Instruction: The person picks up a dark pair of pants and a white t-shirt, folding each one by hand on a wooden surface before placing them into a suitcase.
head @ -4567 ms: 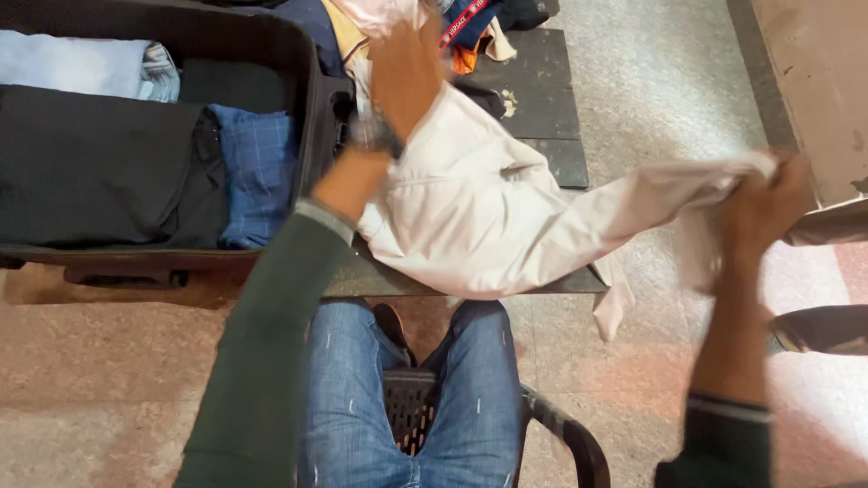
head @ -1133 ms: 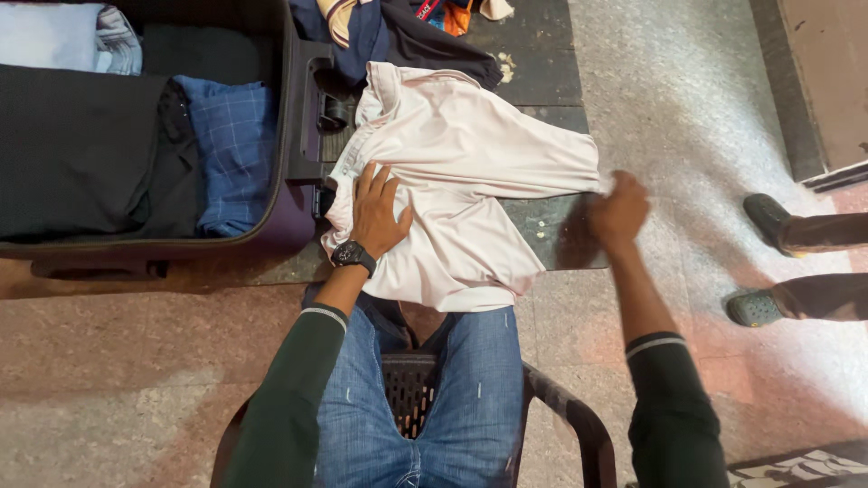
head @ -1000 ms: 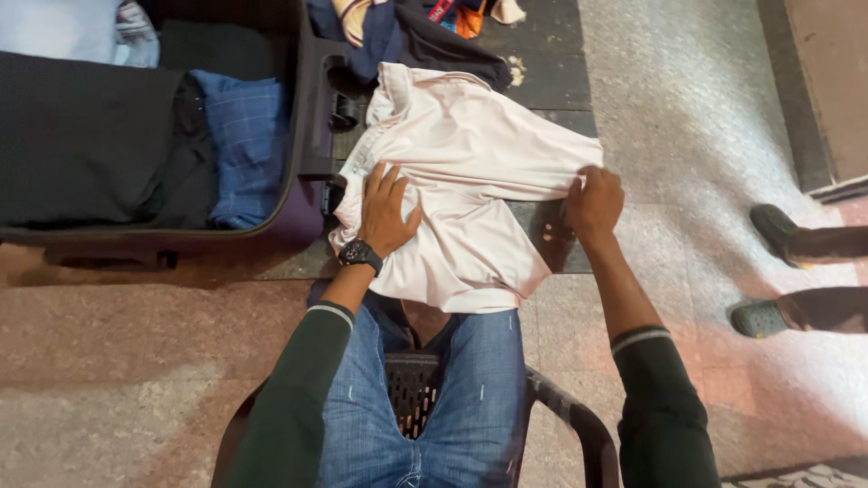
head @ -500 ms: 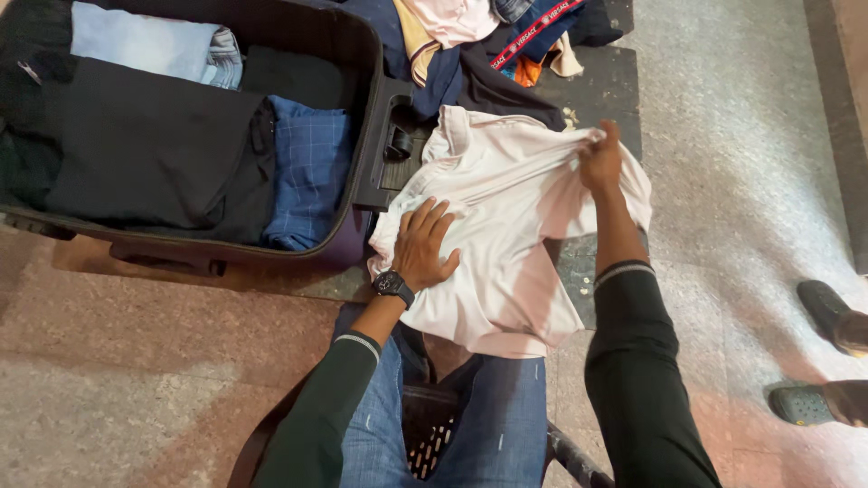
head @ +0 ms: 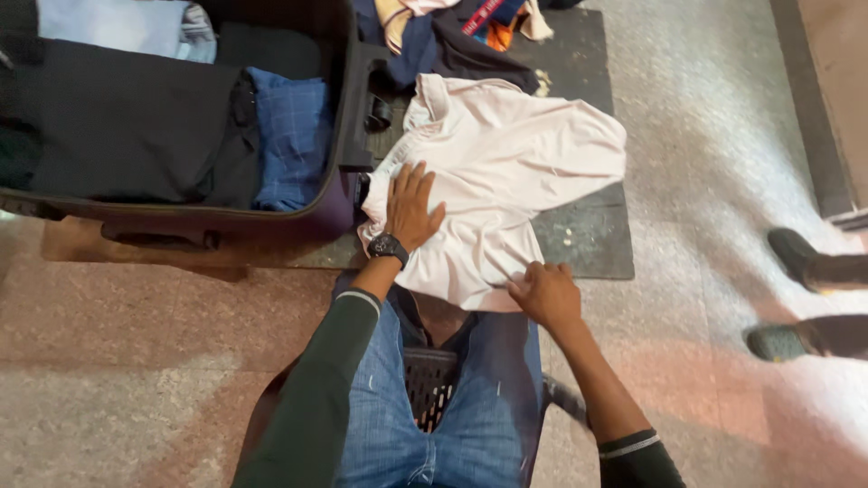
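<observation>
A pale pink shirt [head: 506, 163] lies partly folded on a dark floor mat [head: 588, 239] in front of my knees. My left hand [head: 411, 208], with a black watch at the wrist, presses flat on the shirt's left side, fingers spread. My right hand [head: 542, 291] rests on the shirt's near hem above my right knee, fingers curled at the fabric edge. I sit on a dark plastic chair [head: 425, 384] in blue jeans.
An open dark suitcase [head: 348, 136] at the left holds black, blue checked and light blue folded clothes. A heap of mixed garments [head: 452, 32] lies beyond the shirt. Another person's feet in dark shoes [head: 805, 298] stand at the right on the stone floor.
My right hand let go of the shirt's far right part, which now lies folded over, and came down to the near hem. My left hand stayed pressed on the shirt.
</observation>
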